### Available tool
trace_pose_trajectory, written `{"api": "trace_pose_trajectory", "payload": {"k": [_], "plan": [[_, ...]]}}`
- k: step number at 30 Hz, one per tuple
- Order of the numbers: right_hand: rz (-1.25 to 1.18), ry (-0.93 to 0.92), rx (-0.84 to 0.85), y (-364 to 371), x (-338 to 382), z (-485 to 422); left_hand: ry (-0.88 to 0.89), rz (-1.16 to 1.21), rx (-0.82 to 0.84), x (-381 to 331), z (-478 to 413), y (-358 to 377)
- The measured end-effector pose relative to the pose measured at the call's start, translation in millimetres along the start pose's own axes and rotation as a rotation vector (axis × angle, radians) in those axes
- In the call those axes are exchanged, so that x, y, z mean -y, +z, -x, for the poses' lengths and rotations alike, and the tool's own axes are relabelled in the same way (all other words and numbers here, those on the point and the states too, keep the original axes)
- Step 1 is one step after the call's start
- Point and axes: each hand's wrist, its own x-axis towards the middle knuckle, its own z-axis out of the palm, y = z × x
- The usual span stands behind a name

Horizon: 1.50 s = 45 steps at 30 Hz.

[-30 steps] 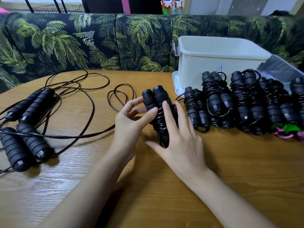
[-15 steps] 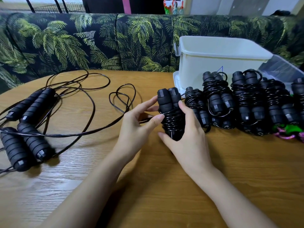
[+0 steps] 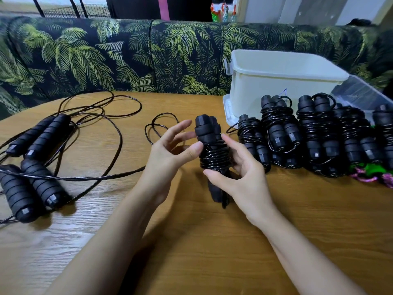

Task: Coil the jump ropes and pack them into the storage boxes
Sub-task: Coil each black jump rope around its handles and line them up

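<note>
Blue hand-drawn mark [image 3: 284,93], possibly a 4, on white storage box [image 3: 265,81] front, partly hidden behind coiled rope [image 3: 276,122]

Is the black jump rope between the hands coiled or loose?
Coiled: the black jump rope has its cord wound tightly around both handles; the right hand grips it.

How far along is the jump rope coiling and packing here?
Done: several wound black rope bundles stand in a row beside the white plastic storage box. In hand: the right hand grips another wound bundle; the left hand touches its coils. Left: two uncoiled black jump ropes, and packing; the box's inside is hidden.
</note>
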Motion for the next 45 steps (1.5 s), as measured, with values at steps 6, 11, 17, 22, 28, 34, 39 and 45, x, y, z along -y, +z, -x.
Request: {"api": "trace_pose_trajectory", "payload": {"k": [6, 11, 17, 22, 28, 34, 39, 45], "plan": [[-0.043, -0.061, 0.061, -0.7, -2.4, -1.1, -0.064, 0.076, 0.159, 0.8, 0.5, -2.1], [0.09, -0.145, 0.061, 3.1, -4.5, 1.1, -0.067, 0.083, 0.01, 1.6, 0.9, 3.3], [0.206, -0.187, 0.001, 11.1, -7.9, 3.1, -0.06, 0.044, -0.046, 3.5, 1.5, 4.4], [0.097, -0.147, 0.049, 6.2, -3.4, 2.8, -0.061, 0.028, -0.041, 1.2, 0.9, 0.7], [-0.067, -0.072, 0.153, -4.6, 0.4, -0.4, -0.047, 0.045, -0.07, -3.0, 1.7, 0.9], [-0.062, -0.074, 0.123, -2.6, -1.9, 1.3, -0.031, 0.01, -0.034, -1.3, 1.9, 0.6], [-0.076, -0.068, 0.133, -4.2, -0.9, 0.0, -0.02, 0.015, 0.045, -4.9, 2.2, -0.2], [-0.253, -0.008, 0.221, -6.6, 5.9, -0.2, -0.012, 0.062, 0.033, -7.3, -0.7, -5.4]]}}
